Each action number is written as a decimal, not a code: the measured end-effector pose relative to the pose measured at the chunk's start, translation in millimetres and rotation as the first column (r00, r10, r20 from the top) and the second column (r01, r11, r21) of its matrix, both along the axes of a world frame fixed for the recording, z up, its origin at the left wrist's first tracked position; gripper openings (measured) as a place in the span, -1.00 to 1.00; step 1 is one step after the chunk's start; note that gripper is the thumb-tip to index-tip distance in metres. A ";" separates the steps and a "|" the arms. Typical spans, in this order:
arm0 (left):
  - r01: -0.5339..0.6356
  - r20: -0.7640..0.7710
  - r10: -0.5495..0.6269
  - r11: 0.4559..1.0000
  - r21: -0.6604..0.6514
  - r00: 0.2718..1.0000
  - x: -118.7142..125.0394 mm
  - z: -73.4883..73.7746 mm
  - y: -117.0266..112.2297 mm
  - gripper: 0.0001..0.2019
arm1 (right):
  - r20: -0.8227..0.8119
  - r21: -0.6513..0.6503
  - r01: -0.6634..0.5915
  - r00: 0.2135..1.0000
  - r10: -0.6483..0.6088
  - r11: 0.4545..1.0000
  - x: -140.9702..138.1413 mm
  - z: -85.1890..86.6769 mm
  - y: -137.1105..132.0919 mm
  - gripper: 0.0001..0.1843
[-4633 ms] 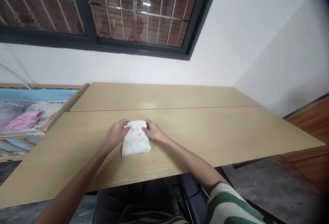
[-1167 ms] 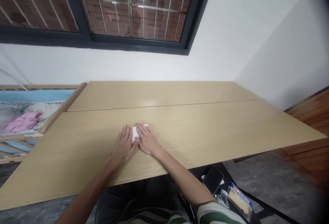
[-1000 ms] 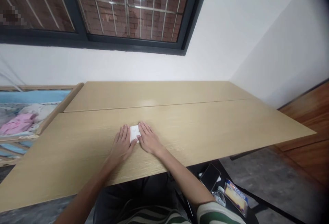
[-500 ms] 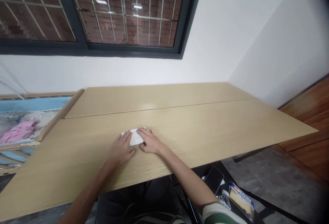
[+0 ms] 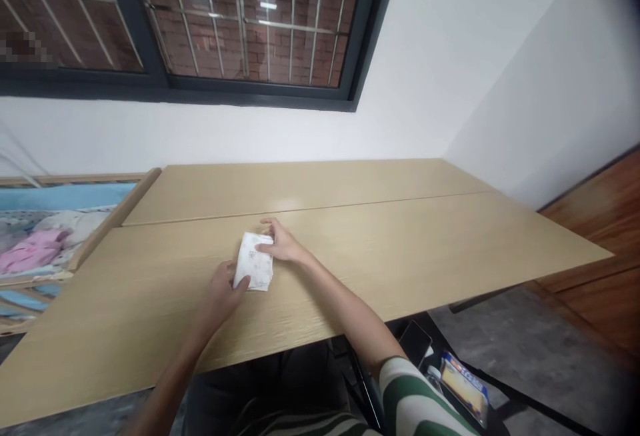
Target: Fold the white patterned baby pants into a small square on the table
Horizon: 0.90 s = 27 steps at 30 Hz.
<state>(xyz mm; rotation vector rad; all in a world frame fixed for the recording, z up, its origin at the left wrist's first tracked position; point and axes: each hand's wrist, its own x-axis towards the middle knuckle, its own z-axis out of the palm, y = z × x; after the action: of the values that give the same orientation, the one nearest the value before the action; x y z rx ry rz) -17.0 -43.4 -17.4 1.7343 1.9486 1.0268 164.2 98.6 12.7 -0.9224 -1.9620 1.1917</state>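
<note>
Between my hands, a small folded white cloth with faint printed marks is raised and tilted over the wooden tabletop. My left hand pinches its lower left corner, thumb in front and fingers behind. At its upper right edge, my right hand grips it, with the thumb across the printed face and the index finger stretched past the top. The cloth looks several layers thick along its lower edge. Whether it is plain fabric or some padded item, I cannot tell.
A wooden crib with blue lining and pink cloth adjoins the table's left end. Below the front edge at right are a black phone and a blue-edged pack. A barred window is above the back wall.
The cloth lay flat under both palms before. Now it is lifted and turned to show its printed face, gripped at two corners. My right hand has moved up and slightly left.
</note>
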 end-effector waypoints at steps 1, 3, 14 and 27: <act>0.000 -0.018 -0.001 0.999 -0.034 1.000 1.5 -4.7 -1.2 -0.56 | 0.035 0.009 0.006 0.999 -0.006 1.000 -4.5 -5.7 3.3 -0.23; -0.025 -0.089 0.018 0.997 -0.079 0.996 4.8 -10.7 -4.1 -0.60 | 0.108 0.029 0.008 0.994 -0.011 1.000 -11.6 -18.1 8.7 -0.31; 0.062 -0.512 0.030 0.985 0.160 0.858 71.6 -24.9 -46.5 -0.51 | 0.480 0.525 -0.413 0.866 0.142 0.744 -21.1 3.3 -19.5 -0.48; 0.019 -0.603 0.061 0.992 0.125 0.795 85.6 -29.2 -47.3 -0.57 | 0.638 0.401 -0.714 0.667 0.384 0.574 -27.4 -26.5 -20.1 -0.44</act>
<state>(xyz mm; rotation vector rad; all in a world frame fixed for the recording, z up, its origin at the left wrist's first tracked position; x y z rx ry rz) 68.6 -90.7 -46.6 2.3378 2.3067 0.6423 136.8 78.5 -13.8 -0.1928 -2.9746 0.4761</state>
